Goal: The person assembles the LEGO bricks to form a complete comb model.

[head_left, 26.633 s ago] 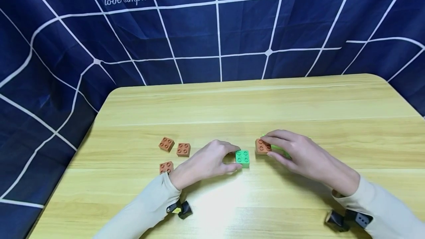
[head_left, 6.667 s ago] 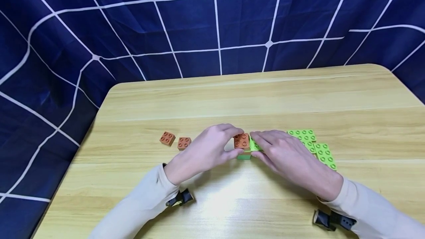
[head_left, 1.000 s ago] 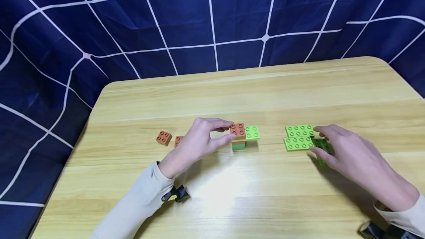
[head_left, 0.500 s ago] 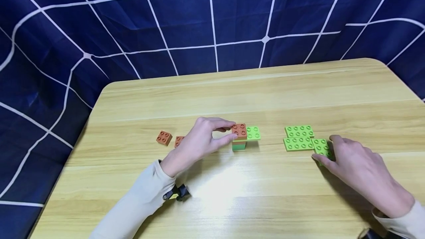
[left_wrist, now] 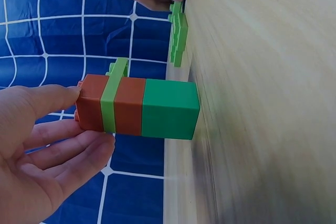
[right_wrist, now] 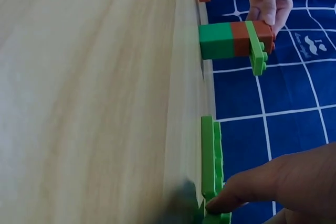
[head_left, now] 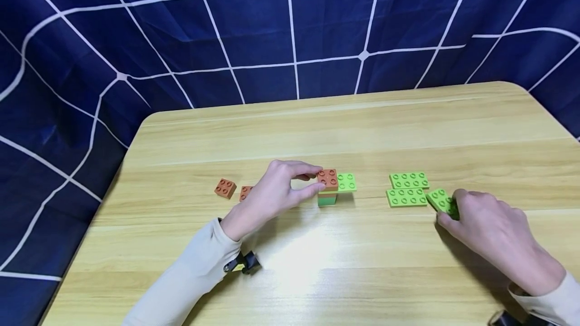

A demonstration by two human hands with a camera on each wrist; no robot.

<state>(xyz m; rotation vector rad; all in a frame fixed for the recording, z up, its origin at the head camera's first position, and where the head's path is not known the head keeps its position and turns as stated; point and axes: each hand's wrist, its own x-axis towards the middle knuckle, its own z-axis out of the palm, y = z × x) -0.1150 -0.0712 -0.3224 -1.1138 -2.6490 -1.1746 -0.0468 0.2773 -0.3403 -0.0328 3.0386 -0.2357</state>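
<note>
A small tower stands near the middle of the table: a green brick (left_wrist: 170, 109) at the bottom, an orange brick (left_wrist: 129, 106) on it, then a light green plate (head_left: 347, 182) jutting out to the right, and an orange brick (head_left: 327, 179) on top. My left hand (head_left: 274, 192) pinches that top brick between thumb and fingers. Farther right, my right hand (head_left: 498, 235) holds another light green studded plate (head_left: 441, 200) by its right end, which the fingers partly cover. That plate lies at an angle beside two more light green plates, a far one (head_left: 409, 180) and a near one (head_left: 406, 197).
To the left of the tower lie two loose orange bricks, one in full view (head_left: 225, 188) and one (head_left: 245, 192) partly behind my left hand. The wooden table (head_left: 290, 135) ends at a dark blue curtain (head_left: 254, 29) with white lines.
My right hand came down onto the rightmost plate, gripped it and turned it askew from its neighbours. My left hand has stayed on the tower. Earlier, the green brick stood alone.
</note>
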